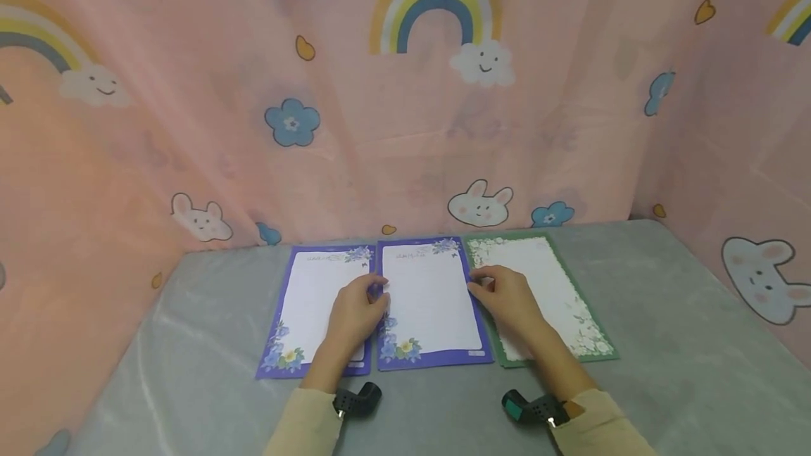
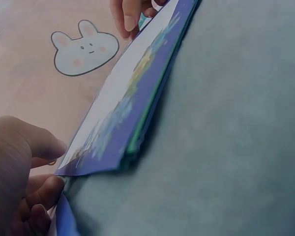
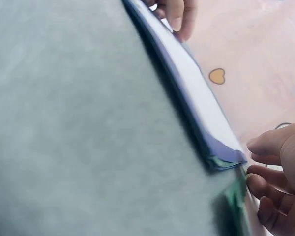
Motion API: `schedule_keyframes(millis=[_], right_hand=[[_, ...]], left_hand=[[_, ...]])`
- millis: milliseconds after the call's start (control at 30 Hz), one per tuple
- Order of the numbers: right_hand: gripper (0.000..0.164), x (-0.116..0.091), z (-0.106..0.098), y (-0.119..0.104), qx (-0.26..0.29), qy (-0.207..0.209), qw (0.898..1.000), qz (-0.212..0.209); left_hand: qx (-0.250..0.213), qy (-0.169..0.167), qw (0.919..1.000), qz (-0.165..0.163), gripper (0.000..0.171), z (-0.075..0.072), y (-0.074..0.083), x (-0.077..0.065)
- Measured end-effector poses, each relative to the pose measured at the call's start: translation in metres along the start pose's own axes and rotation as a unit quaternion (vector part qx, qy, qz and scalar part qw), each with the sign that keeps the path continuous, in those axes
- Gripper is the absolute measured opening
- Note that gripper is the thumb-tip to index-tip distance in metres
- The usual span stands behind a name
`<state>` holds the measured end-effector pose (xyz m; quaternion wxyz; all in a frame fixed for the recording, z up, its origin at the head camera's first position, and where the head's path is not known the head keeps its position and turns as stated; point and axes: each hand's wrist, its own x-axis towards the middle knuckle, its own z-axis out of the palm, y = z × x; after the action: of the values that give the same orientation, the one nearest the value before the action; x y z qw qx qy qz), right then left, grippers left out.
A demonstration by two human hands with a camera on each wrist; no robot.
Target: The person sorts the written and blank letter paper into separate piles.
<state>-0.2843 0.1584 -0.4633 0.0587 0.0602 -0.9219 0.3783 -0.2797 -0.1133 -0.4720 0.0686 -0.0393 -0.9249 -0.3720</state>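
Three flower-bordered stationery stacks lie side by side on a grey cloth. The middle stack of letter paper (image 1: 431,301) has a purple border, with green-edged layers beneath its top sheet in the wrist views. At its left edge is my left hand (image 1: 355,312), thumb and forefinger bent about the paper's margin. Opposite, my right hand (image 1: 510,298) holds the right edge in the same manner. The left purple sheet (image 1: 323,287) lies partly under my left hand, while my right hand and wrist cover part of the green-bordered sheet (image 1: 545,280).
The grey cloth (image 1: 190,350) covers the table and meets a pink patterned curtain (image 1: 355,181) just behind the papers. Black wrist cameras (image 1: 357,400) sit on both wrists, above the cloth in front of the stacks.
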Motion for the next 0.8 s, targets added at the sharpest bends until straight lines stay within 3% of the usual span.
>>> schedule_keyframes(millis=[600, 800], right_hand=[[0.026, -0.0015, 0.0086, 0.0034, -0.026, 0.02, 0.999, 0.001], [0.024, -0.0013, 0.0072, 0.0019, -0.022, 0.02, 1.0, -0.001]], left_hand=[[-0.039, 0.064, 0.9972, -0.002, 0.016, 0.0071, -0.0042, 0.0027], [-0.032, 0.067, 0.9972, 0.009, 0.016, 0.007, -0.0042, 0.0021]])
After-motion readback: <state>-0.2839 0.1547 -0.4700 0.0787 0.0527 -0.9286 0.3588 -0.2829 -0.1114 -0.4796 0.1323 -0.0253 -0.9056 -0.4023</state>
